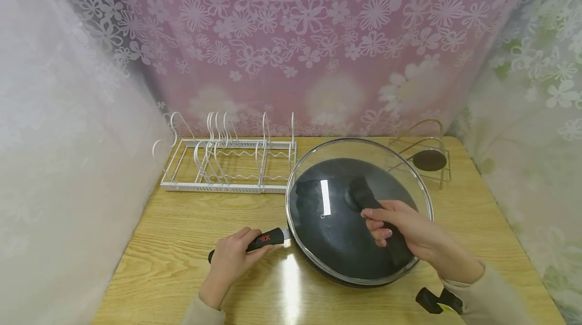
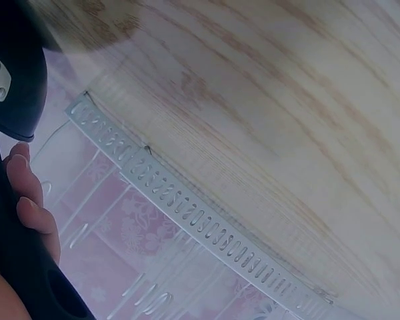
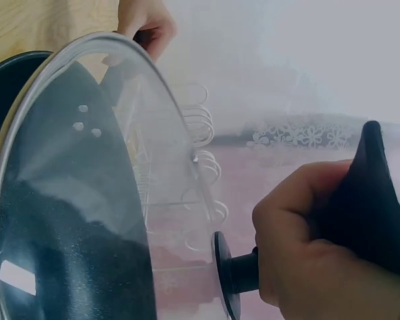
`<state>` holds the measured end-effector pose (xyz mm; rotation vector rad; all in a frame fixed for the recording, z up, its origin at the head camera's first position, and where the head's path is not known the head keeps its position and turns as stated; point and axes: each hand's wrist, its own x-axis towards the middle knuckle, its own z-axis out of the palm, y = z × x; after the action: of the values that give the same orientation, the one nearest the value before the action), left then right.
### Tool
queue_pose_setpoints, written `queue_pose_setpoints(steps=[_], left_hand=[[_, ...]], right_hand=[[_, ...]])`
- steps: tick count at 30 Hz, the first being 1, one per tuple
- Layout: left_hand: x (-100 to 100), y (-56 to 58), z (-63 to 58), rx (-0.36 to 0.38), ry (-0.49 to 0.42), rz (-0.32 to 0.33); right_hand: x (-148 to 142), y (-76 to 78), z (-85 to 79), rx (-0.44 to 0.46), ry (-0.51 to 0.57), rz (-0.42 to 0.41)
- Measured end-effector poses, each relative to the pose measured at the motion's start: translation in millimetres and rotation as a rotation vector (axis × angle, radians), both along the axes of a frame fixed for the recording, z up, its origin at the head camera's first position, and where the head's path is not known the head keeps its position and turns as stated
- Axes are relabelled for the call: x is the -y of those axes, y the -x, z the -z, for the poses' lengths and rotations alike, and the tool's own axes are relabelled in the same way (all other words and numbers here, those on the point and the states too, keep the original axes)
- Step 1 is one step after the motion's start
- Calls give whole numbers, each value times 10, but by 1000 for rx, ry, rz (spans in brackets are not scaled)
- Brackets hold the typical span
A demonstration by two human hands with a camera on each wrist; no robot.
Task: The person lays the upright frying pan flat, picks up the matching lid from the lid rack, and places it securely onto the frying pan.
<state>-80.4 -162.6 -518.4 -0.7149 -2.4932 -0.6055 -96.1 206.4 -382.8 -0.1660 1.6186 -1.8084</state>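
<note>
My left hand (image 1: 232, 257) grips the black handle (image 1: 273, 237) of a dark frying pan (image 3: 10, 87), fingers wrapped round it. Over the pan, my right hand (image 1: 406, 229) holds a round glass lid (image 1: 313, 244) by its long black handle (image 1: 362, 192). The lid has a metal rim and overlaps most of the pan in the head view, reaching past its far edge. In the right wrist view the glass stands at a slant to the pan, with the pan's dark inside showing through it.
A white wire dish rack (image 1: 227, 188) stands at the back left of the wooden table (image 1: 177, 254). At the back right is a gold wire stand (image 1: 440, 135) with a dark oval piece (image 1: 429, 160). A small black object (image 1: 428, 300) shows beside the right sleeve. Flowered curtains (image 1: 282, 52) surround the table.
</note>
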Motion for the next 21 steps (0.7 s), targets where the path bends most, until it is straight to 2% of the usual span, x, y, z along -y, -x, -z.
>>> queue_pose_setpoints(steps=[9, 14, 18, 21], left_hand=[[-5, 0, 0, -9, 1, 4], [-11, -2, -9, 1, 4, 1], [-9, -3, -7, 2, 6, -2], [-4, 0, -5, 4, 8, -6]], right_hand=[[-2, 64, 127, 86, 74, 37], [3, 99, 199, 208, 219, 53], [27, 119, 245, 314, 354, 32], [44, 132, 270, 348, 407, 13]])
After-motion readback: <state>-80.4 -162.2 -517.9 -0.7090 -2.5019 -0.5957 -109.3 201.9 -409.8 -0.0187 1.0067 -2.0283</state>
